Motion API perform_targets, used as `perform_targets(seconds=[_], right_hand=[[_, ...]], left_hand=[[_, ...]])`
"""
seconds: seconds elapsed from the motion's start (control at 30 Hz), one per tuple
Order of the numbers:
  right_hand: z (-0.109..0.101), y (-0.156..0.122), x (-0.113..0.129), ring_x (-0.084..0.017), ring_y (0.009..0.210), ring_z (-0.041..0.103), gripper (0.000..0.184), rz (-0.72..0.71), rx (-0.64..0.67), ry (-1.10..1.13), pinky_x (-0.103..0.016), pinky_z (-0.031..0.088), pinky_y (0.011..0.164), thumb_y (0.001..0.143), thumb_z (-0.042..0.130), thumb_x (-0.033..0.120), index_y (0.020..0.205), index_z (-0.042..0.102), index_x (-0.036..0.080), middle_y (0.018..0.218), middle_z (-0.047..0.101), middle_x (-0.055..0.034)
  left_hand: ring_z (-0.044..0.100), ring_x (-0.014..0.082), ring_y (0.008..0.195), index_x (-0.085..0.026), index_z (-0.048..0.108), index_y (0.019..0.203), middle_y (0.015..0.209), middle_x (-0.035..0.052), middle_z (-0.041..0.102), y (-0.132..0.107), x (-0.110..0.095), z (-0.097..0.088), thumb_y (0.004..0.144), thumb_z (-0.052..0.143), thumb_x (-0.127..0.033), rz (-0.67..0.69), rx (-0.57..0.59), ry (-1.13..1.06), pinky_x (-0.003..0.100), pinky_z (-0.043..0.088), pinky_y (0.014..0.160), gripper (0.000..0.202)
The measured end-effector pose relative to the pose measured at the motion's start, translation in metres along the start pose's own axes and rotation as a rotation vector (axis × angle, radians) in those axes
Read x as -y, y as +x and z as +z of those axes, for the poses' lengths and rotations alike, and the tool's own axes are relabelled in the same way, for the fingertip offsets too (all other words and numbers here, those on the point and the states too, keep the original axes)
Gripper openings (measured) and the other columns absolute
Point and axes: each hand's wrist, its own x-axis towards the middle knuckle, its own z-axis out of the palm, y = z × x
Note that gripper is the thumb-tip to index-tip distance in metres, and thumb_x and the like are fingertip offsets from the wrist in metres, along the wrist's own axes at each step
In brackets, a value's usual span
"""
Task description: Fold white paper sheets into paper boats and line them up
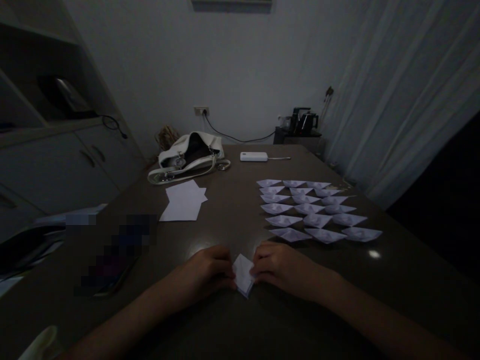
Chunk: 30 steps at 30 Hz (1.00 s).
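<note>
Between my two hands is a small piece of folded white paper point(243, 272), diamond-shaped, low over the front middle of the table. My left hand point(212, 267) pinches its left corner, fingers closed. On the opposite corner, my right hand point(275, 265) grips with thumb and fingertips. Just beyond my right hand stand several folded white paper boats point(317, 220) in three columns. Loose sheets of white paper point(183, 202) lie overlapping, farther off to the left.
A white handbag point(191, 155) slumps at the table's far left. Near the far edge lies a white power bank point(254, 156) with a short cable. A blurred-out flat object point(116, 255) rests left of my left hand. A kettle point(309, 122) stands behind the table.
</note>
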Motion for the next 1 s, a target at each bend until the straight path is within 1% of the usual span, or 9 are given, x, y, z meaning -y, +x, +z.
perform_targets(seconds=[0.1, 0.23, 0.33, 0.43, 0.53, 0.7, 0.8, 0.9, 1.0], right_hand=[[0.003, -0.002, -0.001, -0.017, 0.084, 0.058, 0.016, -0.022, -0.035, -0.006, -0.026, 0.042, 0.073, 0.089, 0.055, 0.014, 0.086, 0.07, 0.014, 0.088, 0.066, -0.0069], [0.007, -0.003, 0.0, -0.017, 0.082, 0.059, 0.017, -0.008, -0.064, 0.034, -0.027, 0.043, 0.073, 0.087, 0.053, 0.008, 0.087, 0.069, 0.012, 0.085, 0.066, -0.0077], [0.012, -0.001, 0.002, -0.016, 0.079, 0.06, 0.015, 0.11, -0.141, 0.099, -0.026, 0.043, 0.071, 0.085, 0.056, 0.007, 0.086, 0.07, 0.013, 0.083, 0.067, -0.007], [0.014, 0.002, 0.004, -0.015, 0.07, 0.06, 0.012, 0.242, -0.19, 0.149, -0.024, 0.042, 0.064, 0.082, 0.061, 0.008, 0.081, 0.071, 0.014, 0.077, 0.067, -0.0053], [0.015, 0.004, 0.006, -0.014, 0.065, 0.058, 0.011, 0.294, -0.214, 0.157, -0.023, 0.039, 0.06, 0.08, 0.062, 0.009, 0.079, 0.071, 0.014, 0.072, 0.065, -0.0038], [0.016, 0.005, 0.006, -0.013, 0.065, 0.057, 0.011, 0.252, -0.209, 0.144, -0.022, 0.038, 0.059, 0.081, 0.06, 0.008, 0.078, 0.069, 0.014, 0.072, 0.062, -0.0028], [0.016, 0.002, 0.005, -0.015, 0.073, 0.058, 0.012, 0.191, -0.178, 0.108, -0.024, 0.04, 0.065, 0.085, 0.057, 0.01, 0.084, 0.068, 0.014, 0.08, 0.063, -0.0046], [0.014, -0.001, 0.005, -0.016, 0.081, 0.059, 0.013, 0.142, -0.125, 0.086, -0.025, 0.042, 0.071, 0.087, 0.057, 0.014, 0.091, 0.069, 0.016, 0.089, 0.064, -0.0065], [0.015, 0.0, 0.005, -0.017, 0.081, 0.059, 0.012, 0.168, -0.12, 0.065, -0.026, 0.042, 0.071, 0.087, 0.058, 0.015, 0.085, 0.07, 0.016, 0.087, 0.064, -0.0066]], left_hand=[[0.06, 0.0159, 0.079, -0.015, 0.066, 0.087, 0.092, 0.0066, 0.061, -0.002, -0.002, -0.001, 0.091, 0.053, -0.025, 0.006, 0.002, 0.015, 0.023, 0.043, 0.068, 0.017], [0.059, 0.0149, 0.074, -0.015, 0.065, 0.089, 0.086, 0.0058, 0.061, -0.003, -0.006, -0.002, 0.092, 0.048, -0.022, -0.024, -0.014, 0.055, 0.022, 0.041, 0.064, 0.018], [0.059, 0.0145, 0.072, -0.015, 0.065, 0.085, 0.081, 0.005, 0.062, 0.0, -0.009, 0.0, 0.093, 0.047, -0.024, -0.092, -0.044, 0.027, 0.022, 0.04, 0.062, 0.022], [0.058, 0.0145, 0.068, -0.014, 0.065, 0.081, 0.076, 0.0044, 0.063, 0.002, -0.01, 0.002, 0.092, 0.048, -0.026, -0.212, -0.064, -0.03, 0.022, 0.039, 0.06, 0.023], [0.056, 0.0143, 0.065, -0.014, 0.065, 0.081, 0.074, 0.0037, 0.063, 0.003, -0.012, 0.004, 0.09, 0.05, -0.026, -0.284, -0.092, -0.051, 0.022, 0.037, 0.058, 0.021], [0.053, 0.0129, 0.065, -0.015, 0.063, 0.087, 0.076, 0.0015, 0.059, 0.003, -0.013, 0.009, 0.088, 0.055, -0.031, -0.171, -0.114, -0.079, 0.021, 0.036, 0.057, 0.017], [0.055, 0.014, 0.072, -0.016, 0.064, 0.083, 0.083, 0.0036, 0.059, 0.004, -0.011, 0.016, 0.086, 0.057, -0.024, -0.115, -0.153, -0.044, 0.022, 0.038, 0.061, 0.012], [0.056, 0.0148, 0.076, -0.016, 0.064, 0.08, 0.085, 0.0049, 0.059, 0.004, -0.01, 0.022, 0.087, 0.052, -0.016, -0.076, -0.19, -0.044, 0.022, 0.04, 0.066, 0.014], [0.055, 0.0149, 0.074, -0.015, 0.063, 0.076, 0.081, 0.0047, 0.058, 0.006, -0.012, 0.025, 0.086, 0.052, -0.014, -0.069, -0.206, -0.053, 0.022, 0.039, 0.064, 0.014]])
